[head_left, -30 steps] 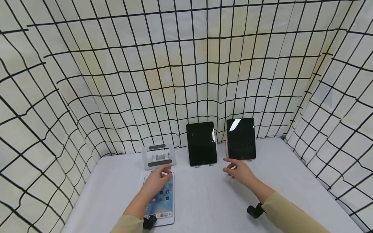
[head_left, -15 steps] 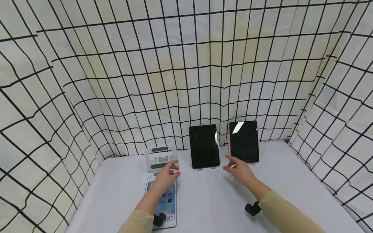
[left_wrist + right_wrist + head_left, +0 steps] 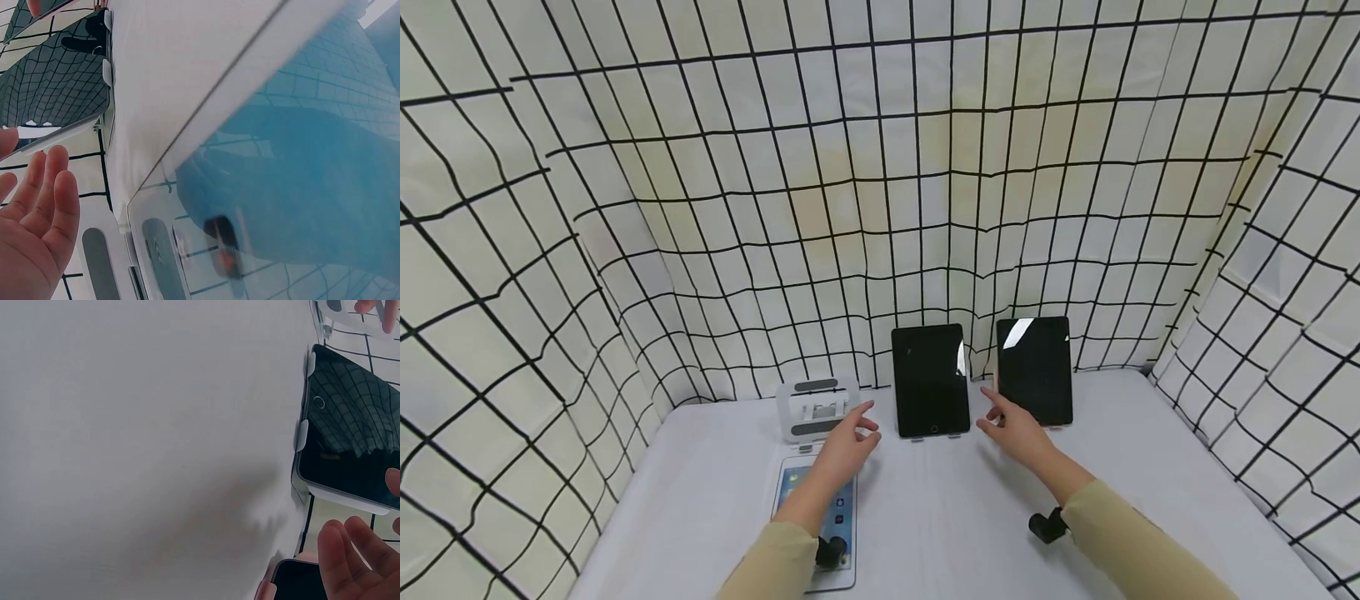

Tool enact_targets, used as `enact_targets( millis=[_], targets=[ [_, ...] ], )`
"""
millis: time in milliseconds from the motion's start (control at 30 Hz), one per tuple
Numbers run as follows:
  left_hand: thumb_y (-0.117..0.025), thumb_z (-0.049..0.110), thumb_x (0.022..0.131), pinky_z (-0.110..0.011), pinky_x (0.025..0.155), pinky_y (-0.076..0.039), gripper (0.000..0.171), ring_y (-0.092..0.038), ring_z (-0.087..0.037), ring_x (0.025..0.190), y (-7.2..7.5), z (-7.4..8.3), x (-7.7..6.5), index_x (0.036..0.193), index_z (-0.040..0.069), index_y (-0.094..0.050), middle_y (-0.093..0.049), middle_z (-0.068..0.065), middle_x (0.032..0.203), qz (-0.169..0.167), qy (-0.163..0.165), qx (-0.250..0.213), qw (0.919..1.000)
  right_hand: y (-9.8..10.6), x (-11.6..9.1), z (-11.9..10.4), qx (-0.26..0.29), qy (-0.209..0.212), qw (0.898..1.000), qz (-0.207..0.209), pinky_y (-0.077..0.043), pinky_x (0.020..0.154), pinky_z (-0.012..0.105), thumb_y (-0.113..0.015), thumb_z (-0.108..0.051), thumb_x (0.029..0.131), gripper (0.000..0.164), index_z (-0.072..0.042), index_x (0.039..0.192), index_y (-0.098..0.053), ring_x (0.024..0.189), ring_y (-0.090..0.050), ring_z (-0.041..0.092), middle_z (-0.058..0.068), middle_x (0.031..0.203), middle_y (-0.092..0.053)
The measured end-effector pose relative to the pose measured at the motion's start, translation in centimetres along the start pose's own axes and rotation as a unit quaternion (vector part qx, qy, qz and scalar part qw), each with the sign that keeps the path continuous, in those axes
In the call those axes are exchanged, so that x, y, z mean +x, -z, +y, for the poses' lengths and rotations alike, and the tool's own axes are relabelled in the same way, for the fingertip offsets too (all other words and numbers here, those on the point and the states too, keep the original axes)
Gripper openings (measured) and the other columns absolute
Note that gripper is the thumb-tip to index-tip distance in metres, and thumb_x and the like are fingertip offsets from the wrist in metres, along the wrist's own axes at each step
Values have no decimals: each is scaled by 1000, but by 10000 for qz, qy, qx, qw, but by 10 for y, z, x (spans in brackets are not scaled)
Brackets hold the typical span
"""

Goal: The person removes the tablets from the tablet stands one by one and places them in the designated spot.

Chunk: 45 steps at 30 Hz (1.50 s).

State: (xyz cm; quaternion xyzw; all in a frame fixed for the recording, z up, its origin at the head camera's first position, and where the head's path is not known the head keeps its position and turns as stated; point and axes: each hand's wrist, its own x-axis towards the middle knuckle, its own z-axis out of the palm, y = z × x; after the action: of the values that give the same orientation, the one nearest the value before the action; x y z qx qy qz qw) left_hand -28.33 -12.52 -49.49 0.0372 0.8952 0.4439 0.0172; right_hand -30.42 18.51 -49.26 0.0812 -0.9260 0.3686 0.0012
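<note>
My left hand (image 3: 847, 442), fingers relaxed and apart, hovers between the white tablet stand (image 3: 817, 408) and the middle tablet (image 3: 931, 381). On the other side of that tablet is my right hand (image 3: 1015, 427), its fingers loosely spread and holding nothing. The middle tablet, black with a dark screen, leans upright on a stand whose small clips show in the right wrist view. Part of the right tablet (image 3: 1036, 367), also dark, is hidden behind my right hand. Under my left forearm lies a white-framed tablet (image 3: 847, 512) with a blue home screen, partly covered by the arm.
A white cloth covers the table (image 3: 940, 517). Behind and at both sides hangs a white curtain (image 3: 910, 200) with a black grid pattern, close behind the stands. Small black wrist cameras (image 3: 1047, 527) stick out from both sleeves.
My left hand has moved right and forward, away from over the flat tablet and towards the middle one. My right hand has shifted slightly forward. The head view has also moved a little.
</note>
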Motion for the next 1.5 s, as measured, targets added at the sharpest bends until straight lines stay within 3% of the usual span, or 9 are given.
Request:
enact_targets(
  millis=[300, 567, 1000, 1500],
  targets=[
    [-63, 18, 97, -34, 70, -51, 59, -63, -16, 91, -14, 6, 15, 151, 14, -40, -64, -2, 114, 31, -282, 120, 9995, -2, 8, -1, -15, -154, 9998, -119, -48, 62, 31, -65, -20, 96, 64, -12, 153, -36, 78, -56, 18, 6, 104, -62],
    [-62, 18, 96, -32, 68, -49, 62, -62, -14, 86, -23, 12, 26, 153, 14, -37, -64, -2, 114, 30, -239, 38, 9997, -7, 15, 0, 166, -225, 9996, -106, -49, 65, 32, -62, -18, 97, 64, -10, 154, -33, 82, -57, 18, 6, 104, -62],
    [-61, 22, 97, -33, 68, -47, 63, -60, -13, 82, -25, 19, 46, 154, 15, -35, -64, -3, 116, 67, -128, 121, 9998, -19, 35, -1, 557, -426, 9975, -47, -49, 68, 32, -61, -22, 99, 64, -13, 155, -32, 92, -59, 21, 7, 109, -61],
    [-60, 21, 97, -33, 66, -45, 60, -54, -14, 64, -23, 29, 60, 152, 15, -39, -65, -4, 111, 248, -194, 218, 9993, -17, 49, -12, 503, -190, 9985, 116, -47, 66, 33, -61, -20, 98, 63, -15, 154, -33, 80, -57, 19, 7, 103, -60]
  ],
)
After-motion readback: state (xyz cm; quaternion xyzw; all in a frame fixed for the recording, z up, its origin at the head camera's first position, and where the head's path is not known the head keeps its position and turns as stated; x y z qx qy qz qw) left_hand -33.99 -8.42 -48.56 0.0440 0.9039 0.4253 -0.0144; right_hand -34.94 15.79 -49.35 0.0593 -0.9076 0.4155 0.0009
